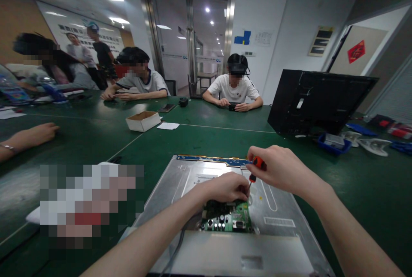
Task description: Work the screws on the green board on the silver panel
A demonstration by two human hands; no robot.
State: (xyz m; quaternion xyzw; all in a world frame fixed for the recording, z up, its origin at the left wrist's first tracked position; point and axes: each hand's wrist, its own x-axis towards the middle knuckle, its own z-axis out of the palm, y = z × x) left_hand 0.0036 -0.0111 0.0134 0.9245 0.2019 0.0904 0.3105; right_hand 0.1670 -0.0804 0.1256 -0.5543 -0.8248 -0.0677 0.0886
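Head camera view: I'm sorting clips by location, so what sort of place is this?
Probably an office room used for electronics work: a screwdriver is held over a metal panel bearing a green circuit board, on a large shared table, with glass double doors beyond.

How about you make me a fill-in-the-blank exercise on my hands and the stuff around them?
1. The fingers of the ____ hand wrap around the handle of the screwdriver.
2. The screwdriver's shaft points ____, toward the fingers of the left hand.
3. The circuit board on the metal panel is mostly ____ in colour.
4. The open-topped box has outer walls that are ____.

Missing words: right; down; green; white.
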